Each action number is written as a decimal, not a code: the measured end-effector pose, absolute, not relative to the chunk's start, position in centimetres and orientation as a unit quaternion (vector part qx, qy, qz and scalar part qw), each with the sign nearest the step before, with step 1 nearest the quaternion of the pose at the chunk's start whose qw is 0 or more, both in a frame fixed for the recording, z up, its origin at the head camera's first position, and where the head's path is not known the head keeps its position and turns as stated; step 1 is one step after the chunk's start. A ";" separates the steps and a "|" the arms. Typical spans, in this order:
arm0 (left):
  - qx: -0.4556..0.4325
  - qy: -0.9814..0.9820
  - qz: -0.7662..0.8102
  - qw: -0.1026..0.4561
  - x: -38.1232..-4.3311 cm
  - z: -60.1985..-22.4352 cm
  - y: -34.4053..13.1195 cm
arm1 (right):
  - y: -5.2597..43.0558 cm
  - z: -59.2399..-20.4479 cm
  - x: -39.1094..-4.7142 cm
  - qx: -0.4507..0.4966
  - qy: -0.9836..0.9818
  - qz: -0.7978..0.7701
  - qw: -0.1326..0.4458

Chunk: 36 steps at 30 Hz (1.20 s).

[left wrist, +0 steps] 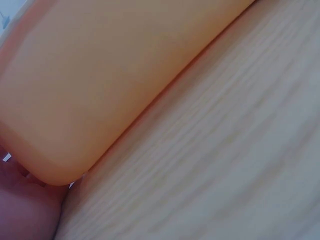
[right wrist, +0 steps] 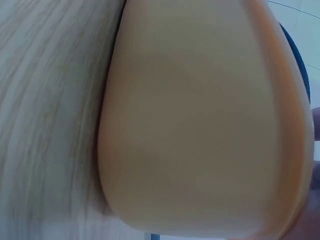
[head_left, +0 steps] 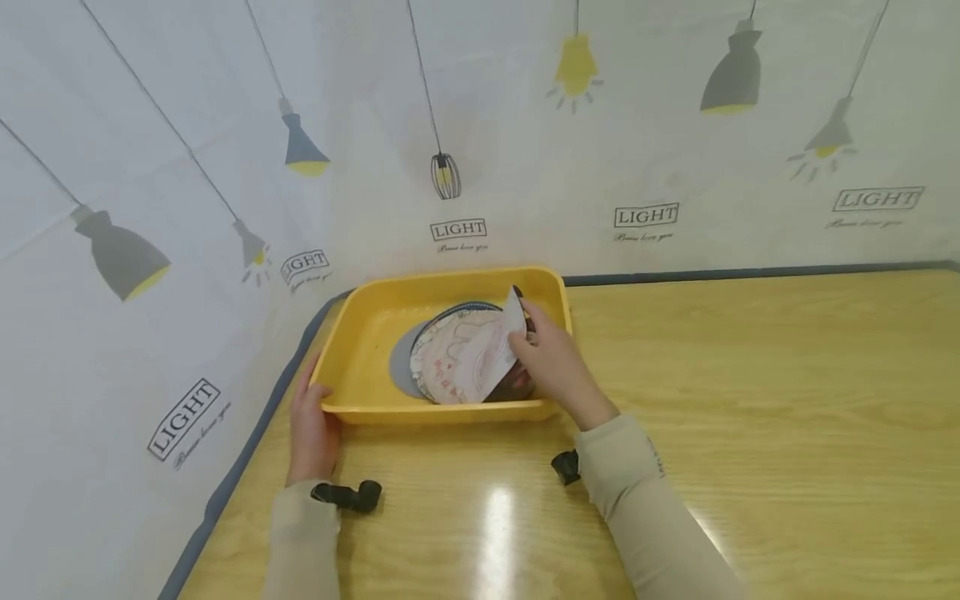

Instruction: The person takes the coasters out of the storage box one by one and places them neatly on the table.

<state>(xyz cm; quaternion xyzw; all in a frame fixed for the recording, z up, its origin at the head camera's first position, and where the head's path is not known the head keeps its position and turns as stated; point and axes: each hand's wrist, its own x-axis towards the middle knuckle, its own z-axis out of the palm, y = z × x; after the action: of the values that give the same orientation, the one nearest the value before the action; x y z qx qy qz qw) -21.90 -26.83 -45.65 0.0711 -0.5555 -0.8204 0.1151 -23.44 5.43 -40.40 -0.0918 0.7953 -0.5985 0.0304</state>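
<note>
A shallow yellow plastic tub point(head_left: 365, 337) sits at the table's far left corner, against the wall. My left hand point(head_left: 313, 429) grips its near left corner, the thumb at the rim. In the left wrist view the tub's outer wall point(left wrist: 100, 75) hides most of that hand. Over the tub's right end, my right hand point(head_left: 553, 354) pinches the edge of a round printed sheet point(head_left: 453, 354) with a cake drawing, its right side bent upward. Beneath it show a grey round piece point(head_left: 402, 367) and a dark-edged round piece point(head_left: 465, 307), both partly covered.
Pale cloth walls point(head_left: 510, 175) printed with hanging lamps rise behind and to the left of the table. The wooden table top point(head_left: 765, 400) stretches to the right and in front. A dark strip point(head_left: 750, 273) runs along the wall's foot. Black camera mounts point(head_left: 366, 497) are strapped to both wrists.
</note>
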 end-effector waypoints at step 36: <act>0.068 -0.548 -0.825 0.121 -22.3 -45.6 -26.8 | 4.1 -40.2 -23.5 -0.034 0.912 -0.409 -0.004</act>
<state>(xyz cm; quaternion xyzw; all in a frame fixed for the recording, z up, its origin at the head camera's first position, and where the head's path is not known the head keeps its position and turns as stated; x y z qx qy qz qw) -22.29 -26.80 -45.62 0.0677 -0.5481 -0.8248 0.1212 -23.54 4.06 -40.24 -0.0342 0.9117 -0.4094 -0.0039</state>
